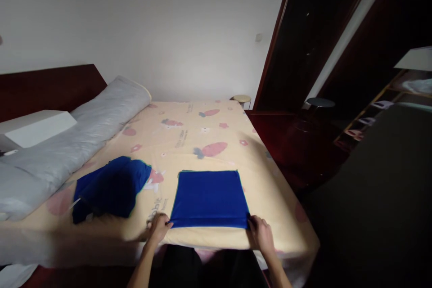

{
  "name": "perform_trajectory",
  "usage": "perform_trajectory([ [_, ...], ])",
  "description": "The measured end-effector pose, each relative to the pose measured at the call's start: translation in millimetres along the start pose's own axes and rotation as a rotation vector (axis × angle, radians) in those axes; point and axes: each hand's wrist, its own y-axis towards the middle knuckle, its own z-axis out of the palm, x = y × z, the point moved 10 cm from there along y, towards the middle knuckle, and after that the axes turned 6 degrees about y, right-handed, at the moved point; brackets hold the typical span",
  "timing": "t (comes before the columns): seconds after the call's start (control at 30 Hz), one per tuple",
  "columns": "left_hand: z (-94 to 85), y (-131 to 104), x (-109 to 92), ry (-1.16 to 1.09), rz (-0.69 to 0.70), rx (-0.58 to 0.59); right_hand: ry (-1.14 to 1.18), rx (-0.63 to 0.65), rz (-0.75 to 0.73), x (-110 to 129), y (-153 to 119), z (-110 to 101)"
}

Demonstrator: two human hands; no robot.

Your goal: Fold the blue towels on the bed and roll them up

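Note:
A blue cloth [209, 198] with a thin green edge lies flat as a neat rectangle near the front of the bed. My left hand [158, 227] pinches its near left corner, and my right hand [262, 232] pinches the near right corner. Between the two hands the near edge is pulled straight, with a narrow fold or crease running along it. Left of my left hand, a second blue cloth [111, 189] with the same green edge lies crumpled, with a small white tag sticking out.
The bed [189, 144] has a cream sheet with a carrot print. Along its left side lie a rolled grey quilt [101, 105] and a white box [40, 128], before a dark headboard [50, 85]. Stools [242, 98] and a shoe rack [367, 119] stand beyond the bed.

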Motion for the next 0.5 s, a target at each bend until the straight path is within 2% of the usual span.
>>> perform_trajectory([
  [0.17,-17.1,-20,-36,0.152,-0.014,-0.17,-0.097,-0.156,0.001,3,-20,-6],
  [0.3,-17.6,-38,-60,0.186,-0.025,-0.241,-0.12,-0.218,0.001,3,-25,-9],
  [0.4,-18.5,-45,-63,0.148,-0.065,-0.273,-0.117,-0.23,0.01,1,-24,-11],
  [0.5,-20.5,-46,-55,0.096,-0.079,-0.282,-0.125,-0.222,0.014,-1,-22,-12],
])
